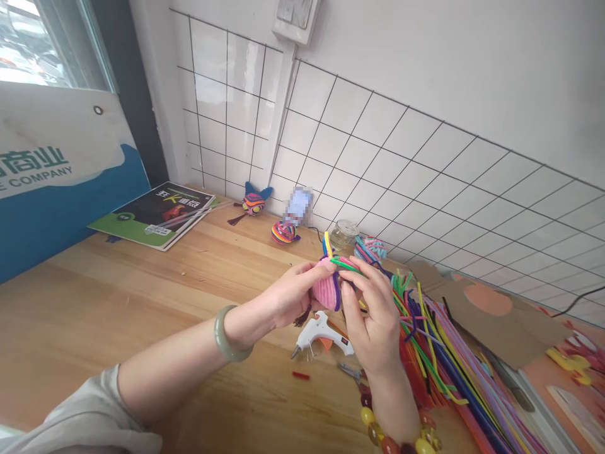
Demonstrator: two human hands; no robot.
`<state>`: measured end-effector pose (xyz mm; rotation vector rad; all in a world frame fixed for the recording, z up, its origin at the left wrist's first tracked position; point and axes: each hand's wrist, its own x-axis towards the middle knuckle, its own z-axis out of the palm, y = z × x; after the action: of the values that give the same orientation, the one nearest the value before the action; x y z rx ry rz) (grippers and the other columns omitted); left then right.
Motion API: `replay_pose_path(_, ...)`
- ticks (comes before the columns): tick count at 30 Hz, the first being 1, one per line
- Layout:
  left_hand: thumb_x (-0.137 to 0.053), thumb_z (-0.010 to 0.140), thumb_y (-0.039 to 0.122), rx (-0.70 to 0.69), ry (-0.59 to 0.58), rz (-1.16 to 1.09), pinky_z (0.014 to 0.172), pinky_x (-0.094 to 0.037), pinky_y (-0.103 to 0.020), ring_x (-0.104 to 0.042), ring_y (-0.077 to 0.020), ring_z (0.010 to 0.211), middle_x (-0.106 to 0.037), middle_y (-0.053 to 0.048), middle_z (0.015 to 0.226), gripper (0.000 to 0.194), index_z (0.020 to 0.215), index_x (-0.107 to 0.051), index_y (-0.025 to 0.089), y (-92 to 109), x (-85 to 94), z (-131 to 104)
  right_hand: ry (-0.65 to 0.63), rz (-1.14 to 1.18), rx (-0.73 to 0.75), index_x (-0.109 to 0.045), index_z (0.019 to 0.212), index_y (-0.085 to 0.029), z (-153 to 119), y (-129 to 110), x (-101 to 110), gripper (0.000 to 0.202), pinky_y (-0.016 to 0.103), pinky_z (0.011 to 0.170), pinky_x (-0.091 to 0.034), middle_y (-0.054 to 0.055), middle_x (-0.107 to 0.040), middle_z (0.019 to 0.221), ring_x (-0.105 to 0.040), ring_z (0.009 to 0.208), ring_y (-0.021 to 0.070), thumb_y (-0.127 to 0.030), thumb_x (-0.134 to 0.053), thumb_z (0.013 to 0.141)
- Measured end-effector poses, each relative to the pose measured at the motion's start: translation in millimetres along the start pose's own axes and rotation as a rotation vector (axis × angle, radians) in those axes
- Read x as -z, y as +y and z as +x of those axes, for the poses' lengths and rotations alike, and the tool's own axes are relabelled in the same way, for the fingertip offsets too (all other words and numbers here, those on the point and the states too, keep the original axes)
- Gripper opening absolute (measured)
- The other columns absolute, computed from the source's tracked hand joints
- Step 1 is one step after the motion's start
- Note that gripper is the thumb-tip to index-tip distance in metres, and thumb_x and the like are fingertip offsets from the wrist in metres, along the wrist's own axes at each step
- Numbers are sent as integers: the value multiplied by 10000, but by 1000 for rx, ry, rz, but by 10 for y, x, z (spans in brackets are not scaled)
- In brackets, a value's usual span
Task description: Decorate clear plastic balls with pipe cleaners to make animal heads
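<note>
My left hand grips a pipe-cleaner figure, pink with a purple edge and a yellow piece sticking up at the top. A green pipe cleaner lies across the upper part of the figure. My right hand has its fingers closed at the figure's right side, around the green pipe cleaner; the fingertips partly hide the grip. Below the hands, a white glue gun rests on the table. Scissors lie beside it, and a short red piece is in front.
Many coloured pipe cleaners spread to the right, near brown cardboard. Against the wall grid are a finished figure, a phone, a striped ball and a glass jar. Books lie at left.
</note>
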<state>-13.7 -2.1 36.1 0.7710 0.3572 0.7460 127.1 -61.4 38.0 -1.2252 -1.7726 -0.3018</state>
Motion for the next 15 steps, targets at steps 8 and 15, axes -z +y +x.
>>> replay_pose_path(8,-730,754,434,8,0,48,589,-503,-245,-585,-124,624,-642,-49,766,348,896,-655,126,-13,48,22,-17,62,-16,-656,1120,-267,-3,-25,1,265,527,1045,-442,74,-647,1255,-568,1213,269,-168,-555,896)
replay_pose_path(15,-675,805,410,-39,22,12,601,-532,-267,-636,-150,637,-694,-94,827,364,1009,-687,109,38,138,108,10,343,-308,-600,1233,-279,-100,104,121,313,514,1105,-400,74,-568,1370,-511,1301,259,-284,-563,922)
